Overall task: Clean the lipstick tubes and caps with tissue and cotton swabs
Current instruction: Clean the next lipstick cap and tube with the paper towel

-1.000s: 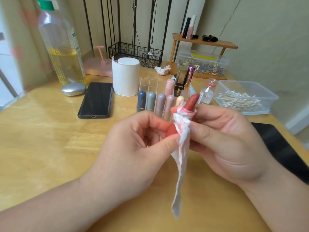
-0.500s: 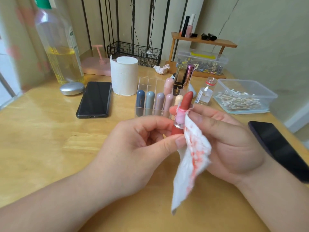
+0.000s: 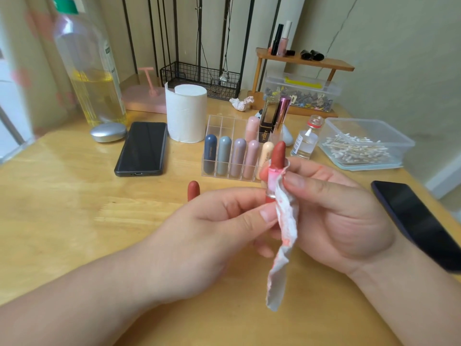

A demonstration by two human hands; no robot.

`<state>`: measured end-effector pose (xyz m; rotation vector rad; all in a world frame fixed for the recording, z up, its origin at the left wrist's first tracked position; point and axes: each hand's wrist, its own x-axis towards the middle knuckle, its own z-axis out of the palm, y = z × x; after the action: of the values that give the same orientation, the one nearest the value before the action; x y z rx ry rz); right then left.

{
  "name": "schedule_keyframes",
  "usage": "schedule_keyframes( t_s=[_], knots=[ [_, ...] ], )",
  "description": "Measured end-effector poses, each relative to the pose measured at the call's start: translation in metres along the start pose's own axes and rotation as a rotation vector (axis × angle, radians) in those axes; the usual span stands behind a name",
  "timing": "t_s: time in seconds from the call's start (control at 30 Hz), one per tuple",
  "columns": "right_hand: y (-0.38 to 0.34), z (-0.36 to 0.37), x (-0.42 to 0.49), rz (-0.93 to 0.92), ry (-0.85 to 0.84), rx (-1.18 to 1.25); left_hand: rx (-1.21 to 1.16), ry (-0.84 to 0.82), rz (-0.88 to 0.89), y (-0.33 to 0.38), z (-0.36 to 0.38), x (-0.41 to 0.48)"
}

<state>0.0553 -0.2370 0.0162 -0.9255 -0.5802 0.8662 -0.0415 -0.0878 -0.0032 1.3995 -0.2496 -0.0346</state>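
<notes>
An uncapped red lipstick [image 3: 278,154] stands upright between both hands over the table's middle. My left hand [image 3: 209,236] pinches its base with thumb and fingers. My right hand [image 3: 334,216] presses a lipstick-stained tissue [image 3: 287,228] around the tube's collar, with the rest of the tissue hanging down. Its brick-red cap [image 3: 193,190] stands on the table behind my left hand. A clear organizer [image 3: 224,126] holds several capped pastel lipsticks [image 3: 238,157]. Cotton swabs [image 3: 354,149] fill a clear plastic box [image 3: 399,143] at the right.
A tissue roll [image 3: 185,112], a black phone [image 3: 143,148], a silver oval object [image 3: 108,131] and a large bottle of yellow liquid [image 3: 93,71] stand at back left. A small glass bottle [image 3: 305,141], a crumpled tissue [image 3: 241,103], a wooden shelf [image 3: 306,62], another dark phone [image 3: 419,221].
The tissue spread open half a second ago and is now bunched around the tube's collar again. The view has shifted, so the red cap shows behind my left hand.
</notes>
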Motion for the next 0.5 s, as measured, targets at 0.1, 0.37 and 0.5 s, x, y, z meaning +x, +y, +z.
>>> schedule_keyframes(
  t_s=[0.1,0.37,0.5],
  knots=[
    [0.0013,-0.0001,-0.0006,-0.005,-0.008,0.008,-0.079,0.036,0.006,-0.0005,0.0017,0.0014],
    [0.0054,0.0012,-0.0016,-0.006,-0.022,-0.060,0.067,0.360,0.077,-0.0036,0.0050,0.0024],
    [0.0052,0.0025,-0.0004,0.001,-0.081,-0.043,0.055,0.336,0.070,-0.0004,0.0051,0.0014]
  ],
)
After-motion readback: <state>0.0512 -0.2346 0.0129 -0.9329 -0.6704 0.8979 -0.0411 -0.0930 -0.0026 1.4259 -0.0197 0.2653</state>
